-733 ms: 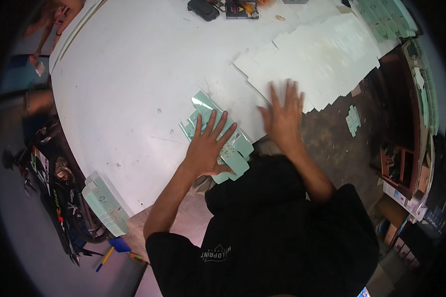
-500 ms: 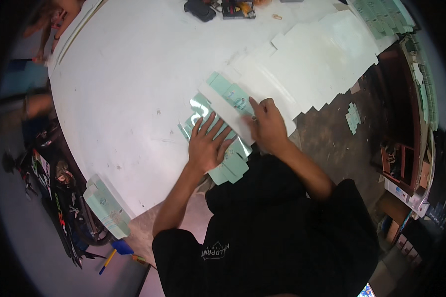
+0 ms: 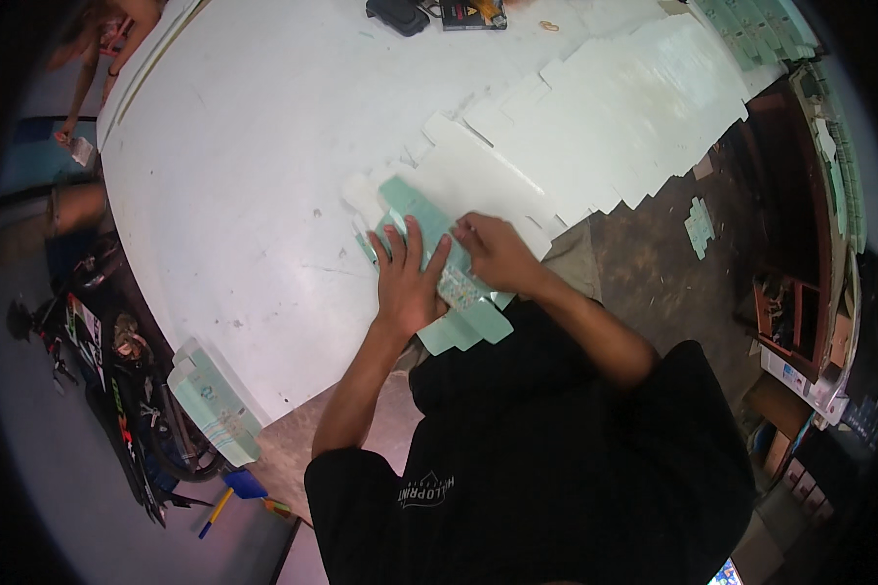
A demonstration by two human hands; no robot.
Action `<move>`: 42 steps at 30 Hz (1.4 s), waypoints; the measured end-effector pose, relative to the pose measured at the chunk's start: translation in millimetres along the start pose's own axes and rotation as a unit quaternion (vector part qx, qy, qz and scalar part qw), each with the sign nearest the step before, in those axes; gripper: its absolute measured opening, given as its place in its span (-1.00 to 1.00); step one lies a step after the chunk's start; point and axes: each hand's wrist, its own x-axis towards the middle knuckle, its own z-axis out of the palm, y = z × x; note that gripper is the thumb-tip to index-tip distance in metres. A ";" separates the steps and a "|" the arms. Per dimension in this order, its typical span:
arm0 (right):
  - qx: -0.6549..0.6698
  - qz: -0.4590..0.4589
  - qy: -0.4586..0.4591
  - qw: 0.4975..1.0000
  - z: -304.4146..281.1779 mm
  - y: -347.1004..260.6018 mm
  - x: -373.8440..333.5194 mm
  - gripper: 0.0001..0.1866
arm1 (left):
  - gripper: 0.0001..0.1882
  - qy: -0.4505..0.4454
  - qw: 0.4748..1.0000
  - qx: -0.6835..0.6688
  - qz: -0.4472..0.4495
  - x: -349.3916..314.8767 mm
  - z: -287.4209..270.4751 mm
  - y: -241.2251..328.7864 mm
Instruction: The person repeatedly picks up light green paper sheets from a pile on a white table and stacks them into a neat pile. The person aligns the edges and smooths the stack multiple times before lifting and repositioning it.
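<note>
My left hand (image 3: 408, 278) lies flat with fingers spread on pale green printed carton blanks (image 3: 466, 324) at the near edge of the white table. Close by on the right, my right hand (image 3: 500, 255) is closed, thumb and fingers pressed together over the right side of the top blank. What it pinches, if anything, is hidden by the fingers. The blanks lie flat, with cut flaps hanging past the table edge towards my body. Beside them, overlapping white sheets (image 3: 605, 122) with stepped edges run off to the far right.
More green blanks stand at the table's left edge (image 3: 215, 405) and are stacked at the far right (image 3: 751, 29). A black pouch (image 3: 397, 16) and a dark box (image 3: 473, 14) lie at the back. One green blank (image 3: 698, 228) is on the floor. Another person's hand (image 3: 65, 135) shows far left.
A blank lying askew under my right hand is no longer there. The white sheets now reach nearer my left hand. My right hand has shifted left and its fingers have curled in.
</note>
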 end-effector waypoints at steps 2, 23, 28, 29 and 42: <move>-0.077 -0.014 -0.010 0.997 3.6 7.0 -2.9 -0.85 | -0.05 -0.065 0.997 -0.034 -0.016 11.3 -10.5 2.3; -0.369 -0.143 0.120 0.910 -50.0 -6.1 -5.4 -0.36 | 0.06 -0.182 0.979 -0.052 -0.079 7.8 -47.6 -2.3; -0.206 -0.080 0.051 0.974 -22.2 11.0 -17.1 -0.52 | -0.01 -0.195 0.974 -0.067 -0.098 2.3 -64.4 -2.6; -0.166 -0.061 0.045 0.983 -25.2 -2.0 -11.6 -0.52 | -0.05 -0.190 0.975 -0.057 -0.102 -2.7 -63.9 -2.7; -0.149 0.050 -0.134 0.978 -2.6 -6.0 -2.5 -0.66 | 0.09 -0.237 0.967 0.055 0.080 16.6 -33.1 -9.2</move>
